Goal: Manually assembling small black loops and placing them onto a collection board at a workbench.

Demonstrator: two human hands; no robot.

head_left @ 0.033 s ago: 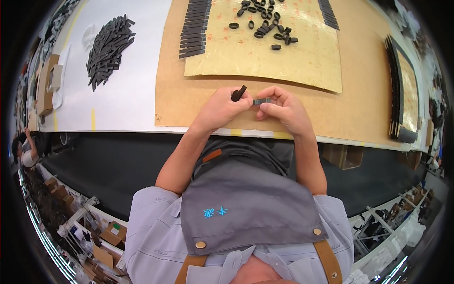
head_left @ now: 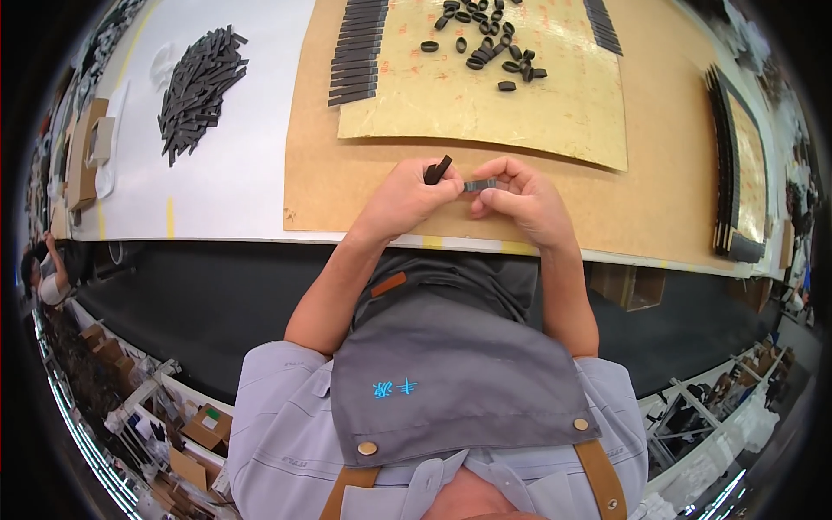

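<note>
Over the near edge of the brown board, my left hand point(head_left: 400, 201) is closed on a short black strip point(head_left: 438, 171), whose dark end sticks up above the fingers. A greyish strip end point(head_left: 478, 185) spans the small gap between the fingertips of both hands. My right hand point(head_left: 530, 206) pinches its right side between thumb and fingers. Whether the dark and greyish parts are one piece cannot be seen. Beyond my hands, several small black loops point(head_left: 507, 86) lie on a yellow sheet point(head_left: 485, 126). Flat black strips point(head_left: 354, 71) line the sheet's left edge in a row.
A heap of black strips point(head_left: 199, 100) lies on the white tabletop point(head_left: 251, 173) to the left, near a cardboard box point(head_left: 87, 160). More strips point(head_left: 602, 26) line the sheet's right edge. A stack of strip-edged sheets point(head_left: 741, 165) rests far right. Another person point(head_left: 54, 273) is at far left.
</note>
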